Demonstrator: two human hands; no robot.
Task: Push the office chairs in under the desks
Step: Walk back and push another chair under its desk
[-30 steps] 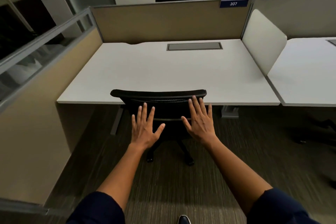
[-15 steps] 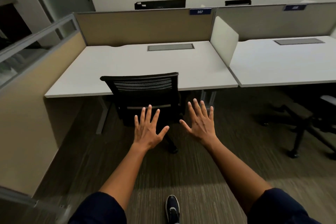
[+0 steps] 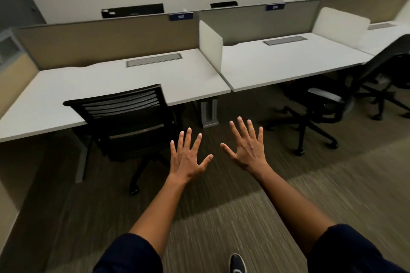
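Hands spread flat in mid-air, left hand (image 3: 188, 158) and right hand (image 3: 247, 147) grasping nothing. Black mesh-back chair (image 3: 126, 117) tucked under left worktop (image 3: 66, 86); second office chair (image 3: 328, 104) stands clear of right worktop (image 3: 288, 62).

Black slat-back office chair (image 3: 124, 117): upright, seat tucked under the left white worktop (image 3: 111, 82), backrest at its front edge. Second black office chair (image 3: 321, 108): right of that worktop, pulled out from the neighbouring worktop (image 3: 288, 62), turned sideways.
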